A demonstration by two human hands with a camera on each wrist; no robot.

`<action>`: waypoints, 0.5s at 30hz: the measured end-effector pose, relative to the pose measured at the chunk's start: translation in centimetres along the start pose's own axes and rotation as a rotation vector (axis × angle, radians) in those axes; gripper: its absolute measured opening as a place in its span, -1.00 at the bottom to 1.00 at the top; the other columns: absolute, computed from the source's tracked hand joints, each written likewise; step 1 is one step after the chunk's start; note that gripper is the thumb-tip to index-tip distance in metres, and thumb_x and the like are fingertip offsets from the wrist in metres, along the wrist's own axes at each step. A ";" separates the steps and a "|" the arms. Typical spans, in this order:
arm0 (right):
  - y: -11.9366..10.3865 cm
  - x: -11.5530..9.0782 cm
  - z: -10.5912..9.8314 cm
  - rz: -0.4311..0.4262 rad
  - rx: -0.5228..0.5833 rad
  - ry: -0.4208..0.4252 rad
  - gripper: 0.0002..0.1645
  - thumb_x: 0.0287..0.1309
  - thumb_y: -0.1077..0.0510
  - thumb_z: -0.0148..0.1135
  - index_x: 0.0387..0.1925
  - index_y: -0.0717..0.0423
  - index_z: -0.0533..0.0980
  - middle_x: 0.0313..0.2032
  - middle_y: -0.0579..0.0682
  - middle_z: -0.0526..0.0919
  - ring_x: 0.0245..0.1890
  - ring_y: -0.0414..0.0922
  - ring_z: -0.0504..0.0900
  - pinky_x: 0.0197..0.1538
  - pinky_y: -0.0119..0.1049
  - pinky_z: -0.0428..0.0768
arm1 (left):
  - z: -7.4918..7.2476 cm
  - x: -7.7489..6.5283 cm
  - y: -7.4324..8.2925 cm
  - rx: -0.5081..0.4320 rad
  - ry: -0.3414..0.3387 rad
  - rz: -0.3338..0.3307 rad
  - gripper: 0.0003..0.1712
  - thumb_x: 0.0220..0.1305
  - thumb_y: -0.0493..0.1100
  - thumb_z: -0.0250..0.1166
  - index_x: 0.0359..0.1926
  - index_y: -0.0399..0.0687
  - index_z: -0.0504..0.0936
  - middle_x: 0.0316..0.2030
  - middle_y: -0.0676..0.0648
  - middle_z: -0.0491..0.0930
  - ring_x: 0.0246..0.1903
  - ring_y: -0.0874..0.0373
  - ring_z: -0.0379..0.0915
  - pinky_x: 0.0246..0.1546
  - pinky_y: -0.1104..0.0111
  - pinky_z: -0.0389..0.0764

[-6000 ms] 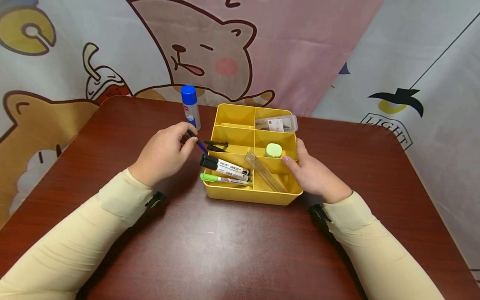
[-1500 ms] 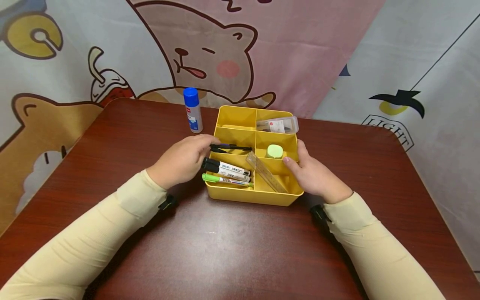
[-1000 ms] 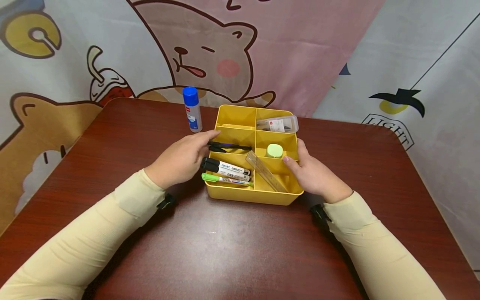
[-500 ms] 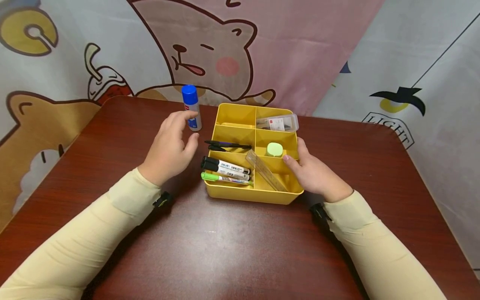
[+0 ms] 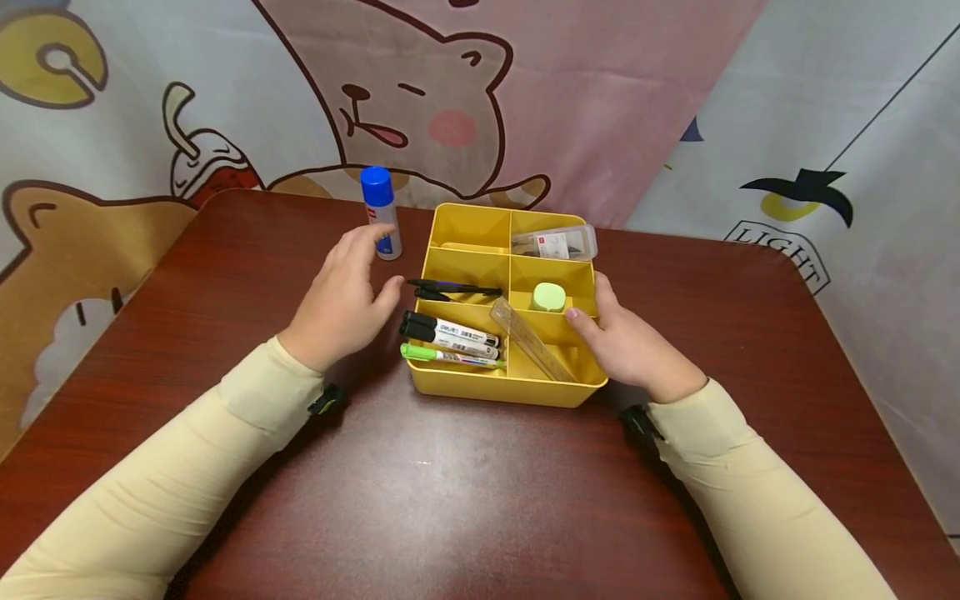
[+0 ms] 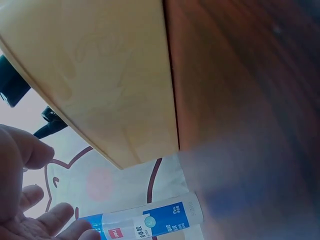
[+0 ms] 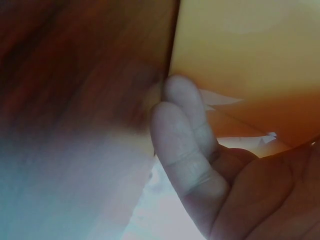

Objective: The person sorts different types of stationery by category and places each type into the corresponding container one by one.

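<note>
My left hand is held off the left side of a yellow organizer box, thumb and fingers spread with nothing between them. Just behind its fingertips stands an upright blue-capped bottle of liquid glue; the left wrist view shows the glue label, but contact I cannot tell. My right hand grips the box's right wall, thumb on the rim and fingers along the outside. Black pens lie in the middle left compartment. Whiteboard markers and a green-capped pen fill the front left one.
A clear ruler leans in the front right compartment. Behind it sit a pale green rounded object and a clear plastic case, which juts over the rim. The brown table backs onto a printed cloth.
My left hand has let go of a pen, which now lies in the middle left compartment. The hand has drawn back left toward the glue bottle and spread. My right hand stays on the box.
</note>
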State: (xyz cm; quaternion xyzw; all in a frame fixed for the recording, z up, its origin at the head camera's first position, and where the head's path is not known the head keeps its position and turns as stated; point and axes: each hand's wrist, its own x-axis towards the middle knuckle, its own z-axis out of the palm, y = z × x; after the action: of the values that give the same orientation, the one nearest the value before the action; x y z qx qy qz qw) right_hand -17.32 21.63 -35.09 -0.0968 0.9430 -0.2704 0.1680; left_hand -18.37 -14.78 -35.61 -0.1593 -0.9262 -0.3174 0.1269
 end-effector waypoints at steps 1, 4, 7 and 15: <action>0.0 0.0 0.0 -0.004 0.000 0.005 -0.03 0.62 -0.25 -0.21 0.67 0.03 -0.41 0.48 0.43 0.31 0.39 0.33 0.48 0.45 0.31 0.35 | 0.0 0.0 0.0 0.006 -0.011 -0.002 -0.23 0.43 -0.14 0.31 0.54 -0.17 0.23 0.48 -0.27 0.33 0.48 -0.23 0.26 0.53 -0.13 0.24; -0.1 0.0 0.0 -0.012 -0.004 0.014 -0.04 0.63 -0.22 -0.20 0.67 0.06 -0.39 0.47 0.45 0.32 0.39 0.34 0.48 0.45 0.30 0.35 | -0.1 0.0 0.1 0.012 -0.038 -0.010 -0.23 0.44 -0.15 0.29 0.56 -0.18 0.22 0.49 -0.28 0.32 0.49 -0.24 0.26 0.53 -0.14 0.23; 0.0 0.0 0.0 -0.012 -0.005 0.013 -0.05 0.63 -0.22 -0.20 0.67 0.07 -0.39 0.47 0.46 0.31 0.38 0.34 0.49 0.45 0.30 0.35 | -0.1 0.0 0.2 0.014 -0.062 -0.023 -0.22 0.45 -0.14 0.30 0.57 -0.16 0.21 0.51 -0.28 0.31 0.49 -0.24 0.26 0.52 -0.15 0.24; -0.1 0.0 0.0 -0.013 -0.010 0.012 -0.05 0.63 -0.21 -0.19 0.66 0.08 -0.38 0.46 0.46 0.33 0.36 0.35 0.50 0.43 0.31 0.37 | 0.1 -0.1 0.1 0.028 -0.106 -0.027 -0.20 0.46 -0.11 0.31 0.58 -0.13 0.19 0.53 -0.26 0.29 0.50 -0.22 0.27 0.51 -0.15 0.26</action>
State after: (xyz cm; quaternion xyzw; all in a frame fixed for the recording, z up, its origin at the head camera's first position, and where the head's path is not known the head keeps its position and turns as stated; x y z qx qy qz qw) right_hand -17.30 21.57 -34.99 -0.1019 0.9447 -0.2674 0.1600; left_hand -18.27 -14.64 -35.64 -0.1615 -0.9380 -0.2974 0.0753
